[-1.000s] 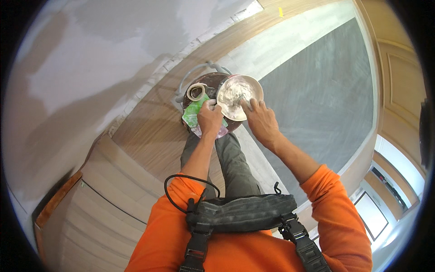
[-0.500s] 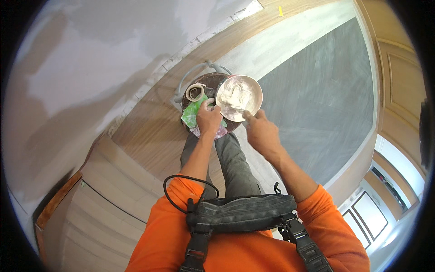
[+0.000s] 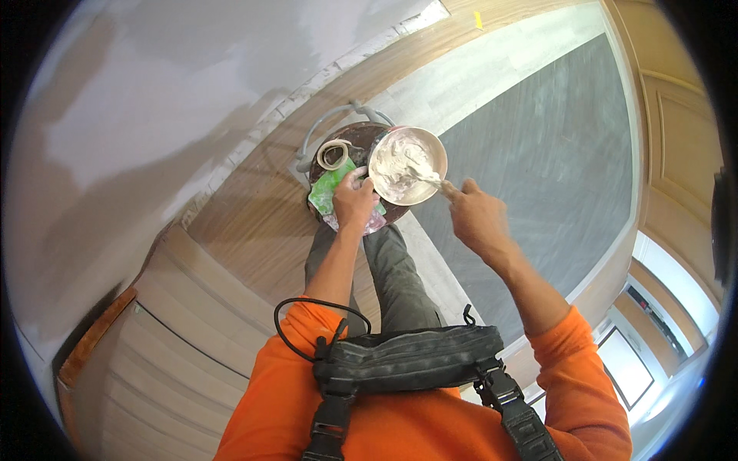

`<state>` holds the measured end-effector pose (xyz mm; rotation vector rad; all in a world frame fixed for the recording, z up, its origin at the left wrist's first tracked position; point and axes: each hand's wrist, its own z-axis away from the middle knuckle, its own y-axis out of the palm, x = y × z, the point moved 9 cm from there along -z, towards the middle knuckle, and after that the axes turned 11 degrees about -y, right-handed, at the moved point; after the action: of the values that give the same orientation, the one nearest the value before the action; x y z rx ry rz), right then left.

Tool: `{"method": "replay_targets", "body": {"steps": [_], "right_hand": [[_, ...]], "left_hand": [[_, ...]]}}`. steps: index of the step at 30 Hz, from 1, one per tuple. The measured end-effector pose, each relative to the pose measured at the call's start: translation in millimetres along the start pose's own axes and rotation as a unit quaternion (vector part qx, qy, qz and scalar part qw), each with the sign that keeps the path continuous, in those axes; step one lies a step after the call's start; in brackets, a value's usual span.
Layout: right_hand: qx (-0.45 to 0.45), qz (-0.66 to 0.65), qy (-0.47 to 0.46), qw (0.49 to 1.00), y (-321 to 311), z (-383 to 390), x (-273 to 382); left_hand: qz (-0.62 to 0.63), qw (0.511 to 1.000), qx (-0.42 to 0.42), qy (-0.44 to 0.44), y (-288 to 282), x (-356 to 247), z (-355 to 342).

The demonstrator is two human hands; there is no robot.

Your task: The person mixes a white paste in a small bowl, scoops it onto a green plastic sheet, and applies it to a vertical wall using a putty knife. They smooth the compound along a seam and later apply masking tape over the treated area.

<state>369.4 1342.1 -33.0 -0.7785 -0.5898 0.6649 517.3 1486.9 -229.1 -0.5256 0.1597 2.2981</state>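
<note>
A round pale bowl (image 3: 392,154) of thick white paste sits on the right side of a dark round stool top (image 3: 357,134). At the bowl's lower-left edge, my left hand (image 3: 354,200) is closed, gripping it. My right hand (image 3: 477,215) is closed round a paste-coated mixing tool (image 3: 434,180), whose far end is in the paste. Left of the bowl lie a tape roll (image 3: 323,151) and a smeared green sheet (image 3: 324,192), with a pinkish piece (image 3: 375,221) below them, partly hidden by my left hand.
A grey hoop-shaped bar (image 3: 323,119) rises behind the stool. A patchy plastered wall (image 3: 138,115) is at the upper left, a dark grey panel (image 3: 530,154) at the right, beige panelling (image 3: 676,146) at the far right. My legs stand on wood-look flooring (image 3: 261,238).
My right hand has moved right, away from the bowl's rim, showing more of the tool, which now slants from the paste toward the lower right. My left hand has stayed in place.
</note>
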Motion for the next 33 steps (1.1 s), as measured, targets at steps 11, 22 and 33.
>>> {"method": "replay_targets", "body": {"steps": [11,22,33], "right_hand": [[0.072,-0.227,0.113,0.965,35,-54,-66],[-0.019,0.056,-0.043,0.997,48,-36,33],[0.011,-0.041,0.091,0.995,49,-23,-10]], "left_hand": [[-0.203,0.974,-0.067,0.074,1,-20,7],[-0.064,0.998,-0.015,-0.003,7,-10,5],[-0.065,0.997,-0.03,0.042,7,-6,-1]]}}
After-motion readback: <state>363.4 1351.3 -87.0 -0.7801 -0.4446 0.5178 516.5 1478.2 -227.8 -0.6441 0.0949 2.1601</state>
